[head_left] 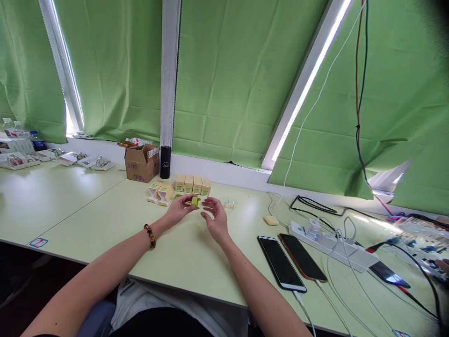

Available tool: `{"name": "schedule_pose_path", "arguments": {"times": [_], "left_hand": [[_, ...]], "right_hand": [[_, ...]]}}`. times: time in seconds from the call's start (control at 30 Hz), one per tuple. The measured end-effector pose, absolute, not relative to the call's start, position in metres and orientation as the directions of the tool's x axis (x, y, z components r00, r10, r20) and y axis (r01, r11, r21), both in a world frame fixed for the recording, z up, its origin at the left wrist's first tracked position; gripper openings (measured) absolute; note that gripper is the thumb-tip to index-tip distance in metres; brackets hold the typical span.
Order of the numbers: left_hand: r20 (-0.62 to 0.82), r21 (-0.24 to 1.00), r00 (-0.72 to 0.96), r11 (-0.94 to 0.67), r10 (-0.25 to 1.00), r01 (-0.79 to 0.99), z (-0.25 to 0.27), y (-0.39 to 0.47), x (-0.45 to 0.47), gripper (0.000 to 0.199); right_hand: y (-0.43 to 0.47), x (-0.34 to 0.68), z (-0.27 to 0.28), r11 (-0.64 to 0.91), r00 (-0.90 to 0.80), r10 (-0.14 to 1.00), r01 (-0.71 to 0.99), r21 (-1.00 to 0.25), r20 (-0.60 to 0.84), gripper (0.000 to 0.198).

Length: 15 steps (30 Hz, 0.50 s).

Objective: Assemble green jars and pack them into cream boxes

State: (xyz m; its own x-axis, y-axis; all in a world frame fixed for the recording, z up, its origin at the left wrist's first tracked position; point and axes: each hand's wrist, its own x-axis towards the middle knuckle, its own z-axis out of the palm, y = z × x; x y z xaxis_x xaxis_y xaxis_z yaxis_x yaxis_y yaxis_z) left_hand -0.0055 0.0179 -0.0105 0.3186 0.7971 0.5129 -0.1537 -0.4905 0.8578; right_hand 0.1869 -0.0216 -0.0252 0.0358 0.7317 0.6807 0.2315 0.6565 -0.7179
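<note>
My left hand (179, 210), with a beaded bracelet on its wrist, pinches a small yellow-green piece (195, 201) above the table. Just to the right is my right hand (216, 219), fingers curved and apart, with nothing visible in it. Beyond both hands stands a row of small kraft boxes (192, 184) with green labels. Two open kraft sleeves (164, 193) lie left of that row. Small clear plastic pieces with yellow bits (231, 204) rest beyond my right hand. The far side of the green piece is hidden by my fingers.
An open cardboard box (137, 164) and a black bottle (165, 162) stand at the back. To the right lie a white phone (281, 263), a dark phone (303, 257), a power strip (329, 245) and tangled cables. Opened packages (100, 162) sit at far left.
</note>
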Motion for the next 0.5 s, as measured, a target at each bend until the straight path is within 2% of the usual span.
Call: {"name": "schedule_pose_path", "arguments": {"times": [0.13,0.23,0.4,0.5], "left_hand": [[0.502,0.862,0.281,-0.444,0.818,-0.246,-0.011,0.022,-0.008,0.057],[0.508,0.857,0.254,-0.455,0.823,-0.242,-0.013,0.026,-0.009,0.057],[0.535,0.841,0.259,-0.481,0.804,-0.247,-0.014,0.025,-0.009,0.052],[0.536,0.840,0.259,-0.476,0.803,-0.261,-0.013,0.023,-0.009,0.052]], "right_hand": [[-0.004,0.216,-0.029,0.502,0.157,0.621,0.673,-0.543,0.768,0.036],[0.015,0.235,-0.034,0.376,0.151,0.587,0.819,-0.433,0.796,0.032],[0.036,0.242,-0.032,0.219,-0.047,0.733,0.961,-0.171,0.678,0.031],[0.042,0.235,-0.027,0.152,-0.081,0.798,0.986,-0.070,0.597,0.027]]}}
